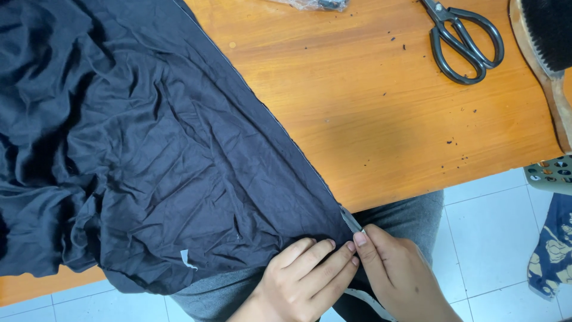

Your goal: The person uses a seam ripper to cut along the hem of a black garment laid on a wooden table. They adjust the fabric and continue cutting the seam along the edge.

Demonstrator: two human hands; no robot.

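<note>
The dark cloth [137, 149] sprawls across the wooden desk [387, 113], its edge spilling off the near side. There the left hand [301, 283] and right hand [396, 274] pinch its seam together, fingertips touching. Scissors [465, 39] lie well apart.

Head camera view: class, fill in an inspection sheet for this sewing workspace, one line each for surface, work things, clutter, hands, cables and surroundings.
Surface: orange wooden table, speckled with small dark bits.
Work things: dark crumpled fabric covers the table's left part and hangs over the near edge; a pale zipper strip runs along its edge.
Clutter: black scissors, shut, at the far right; a wooden brush at the right edge; a clear plastic bag at the top.
Hands: left hand and right hand both pinch the fabric edge at the zipper.
Cables: nothing seen.
Surroundings: white tiled floor; grey-trousered lap below.
</note>
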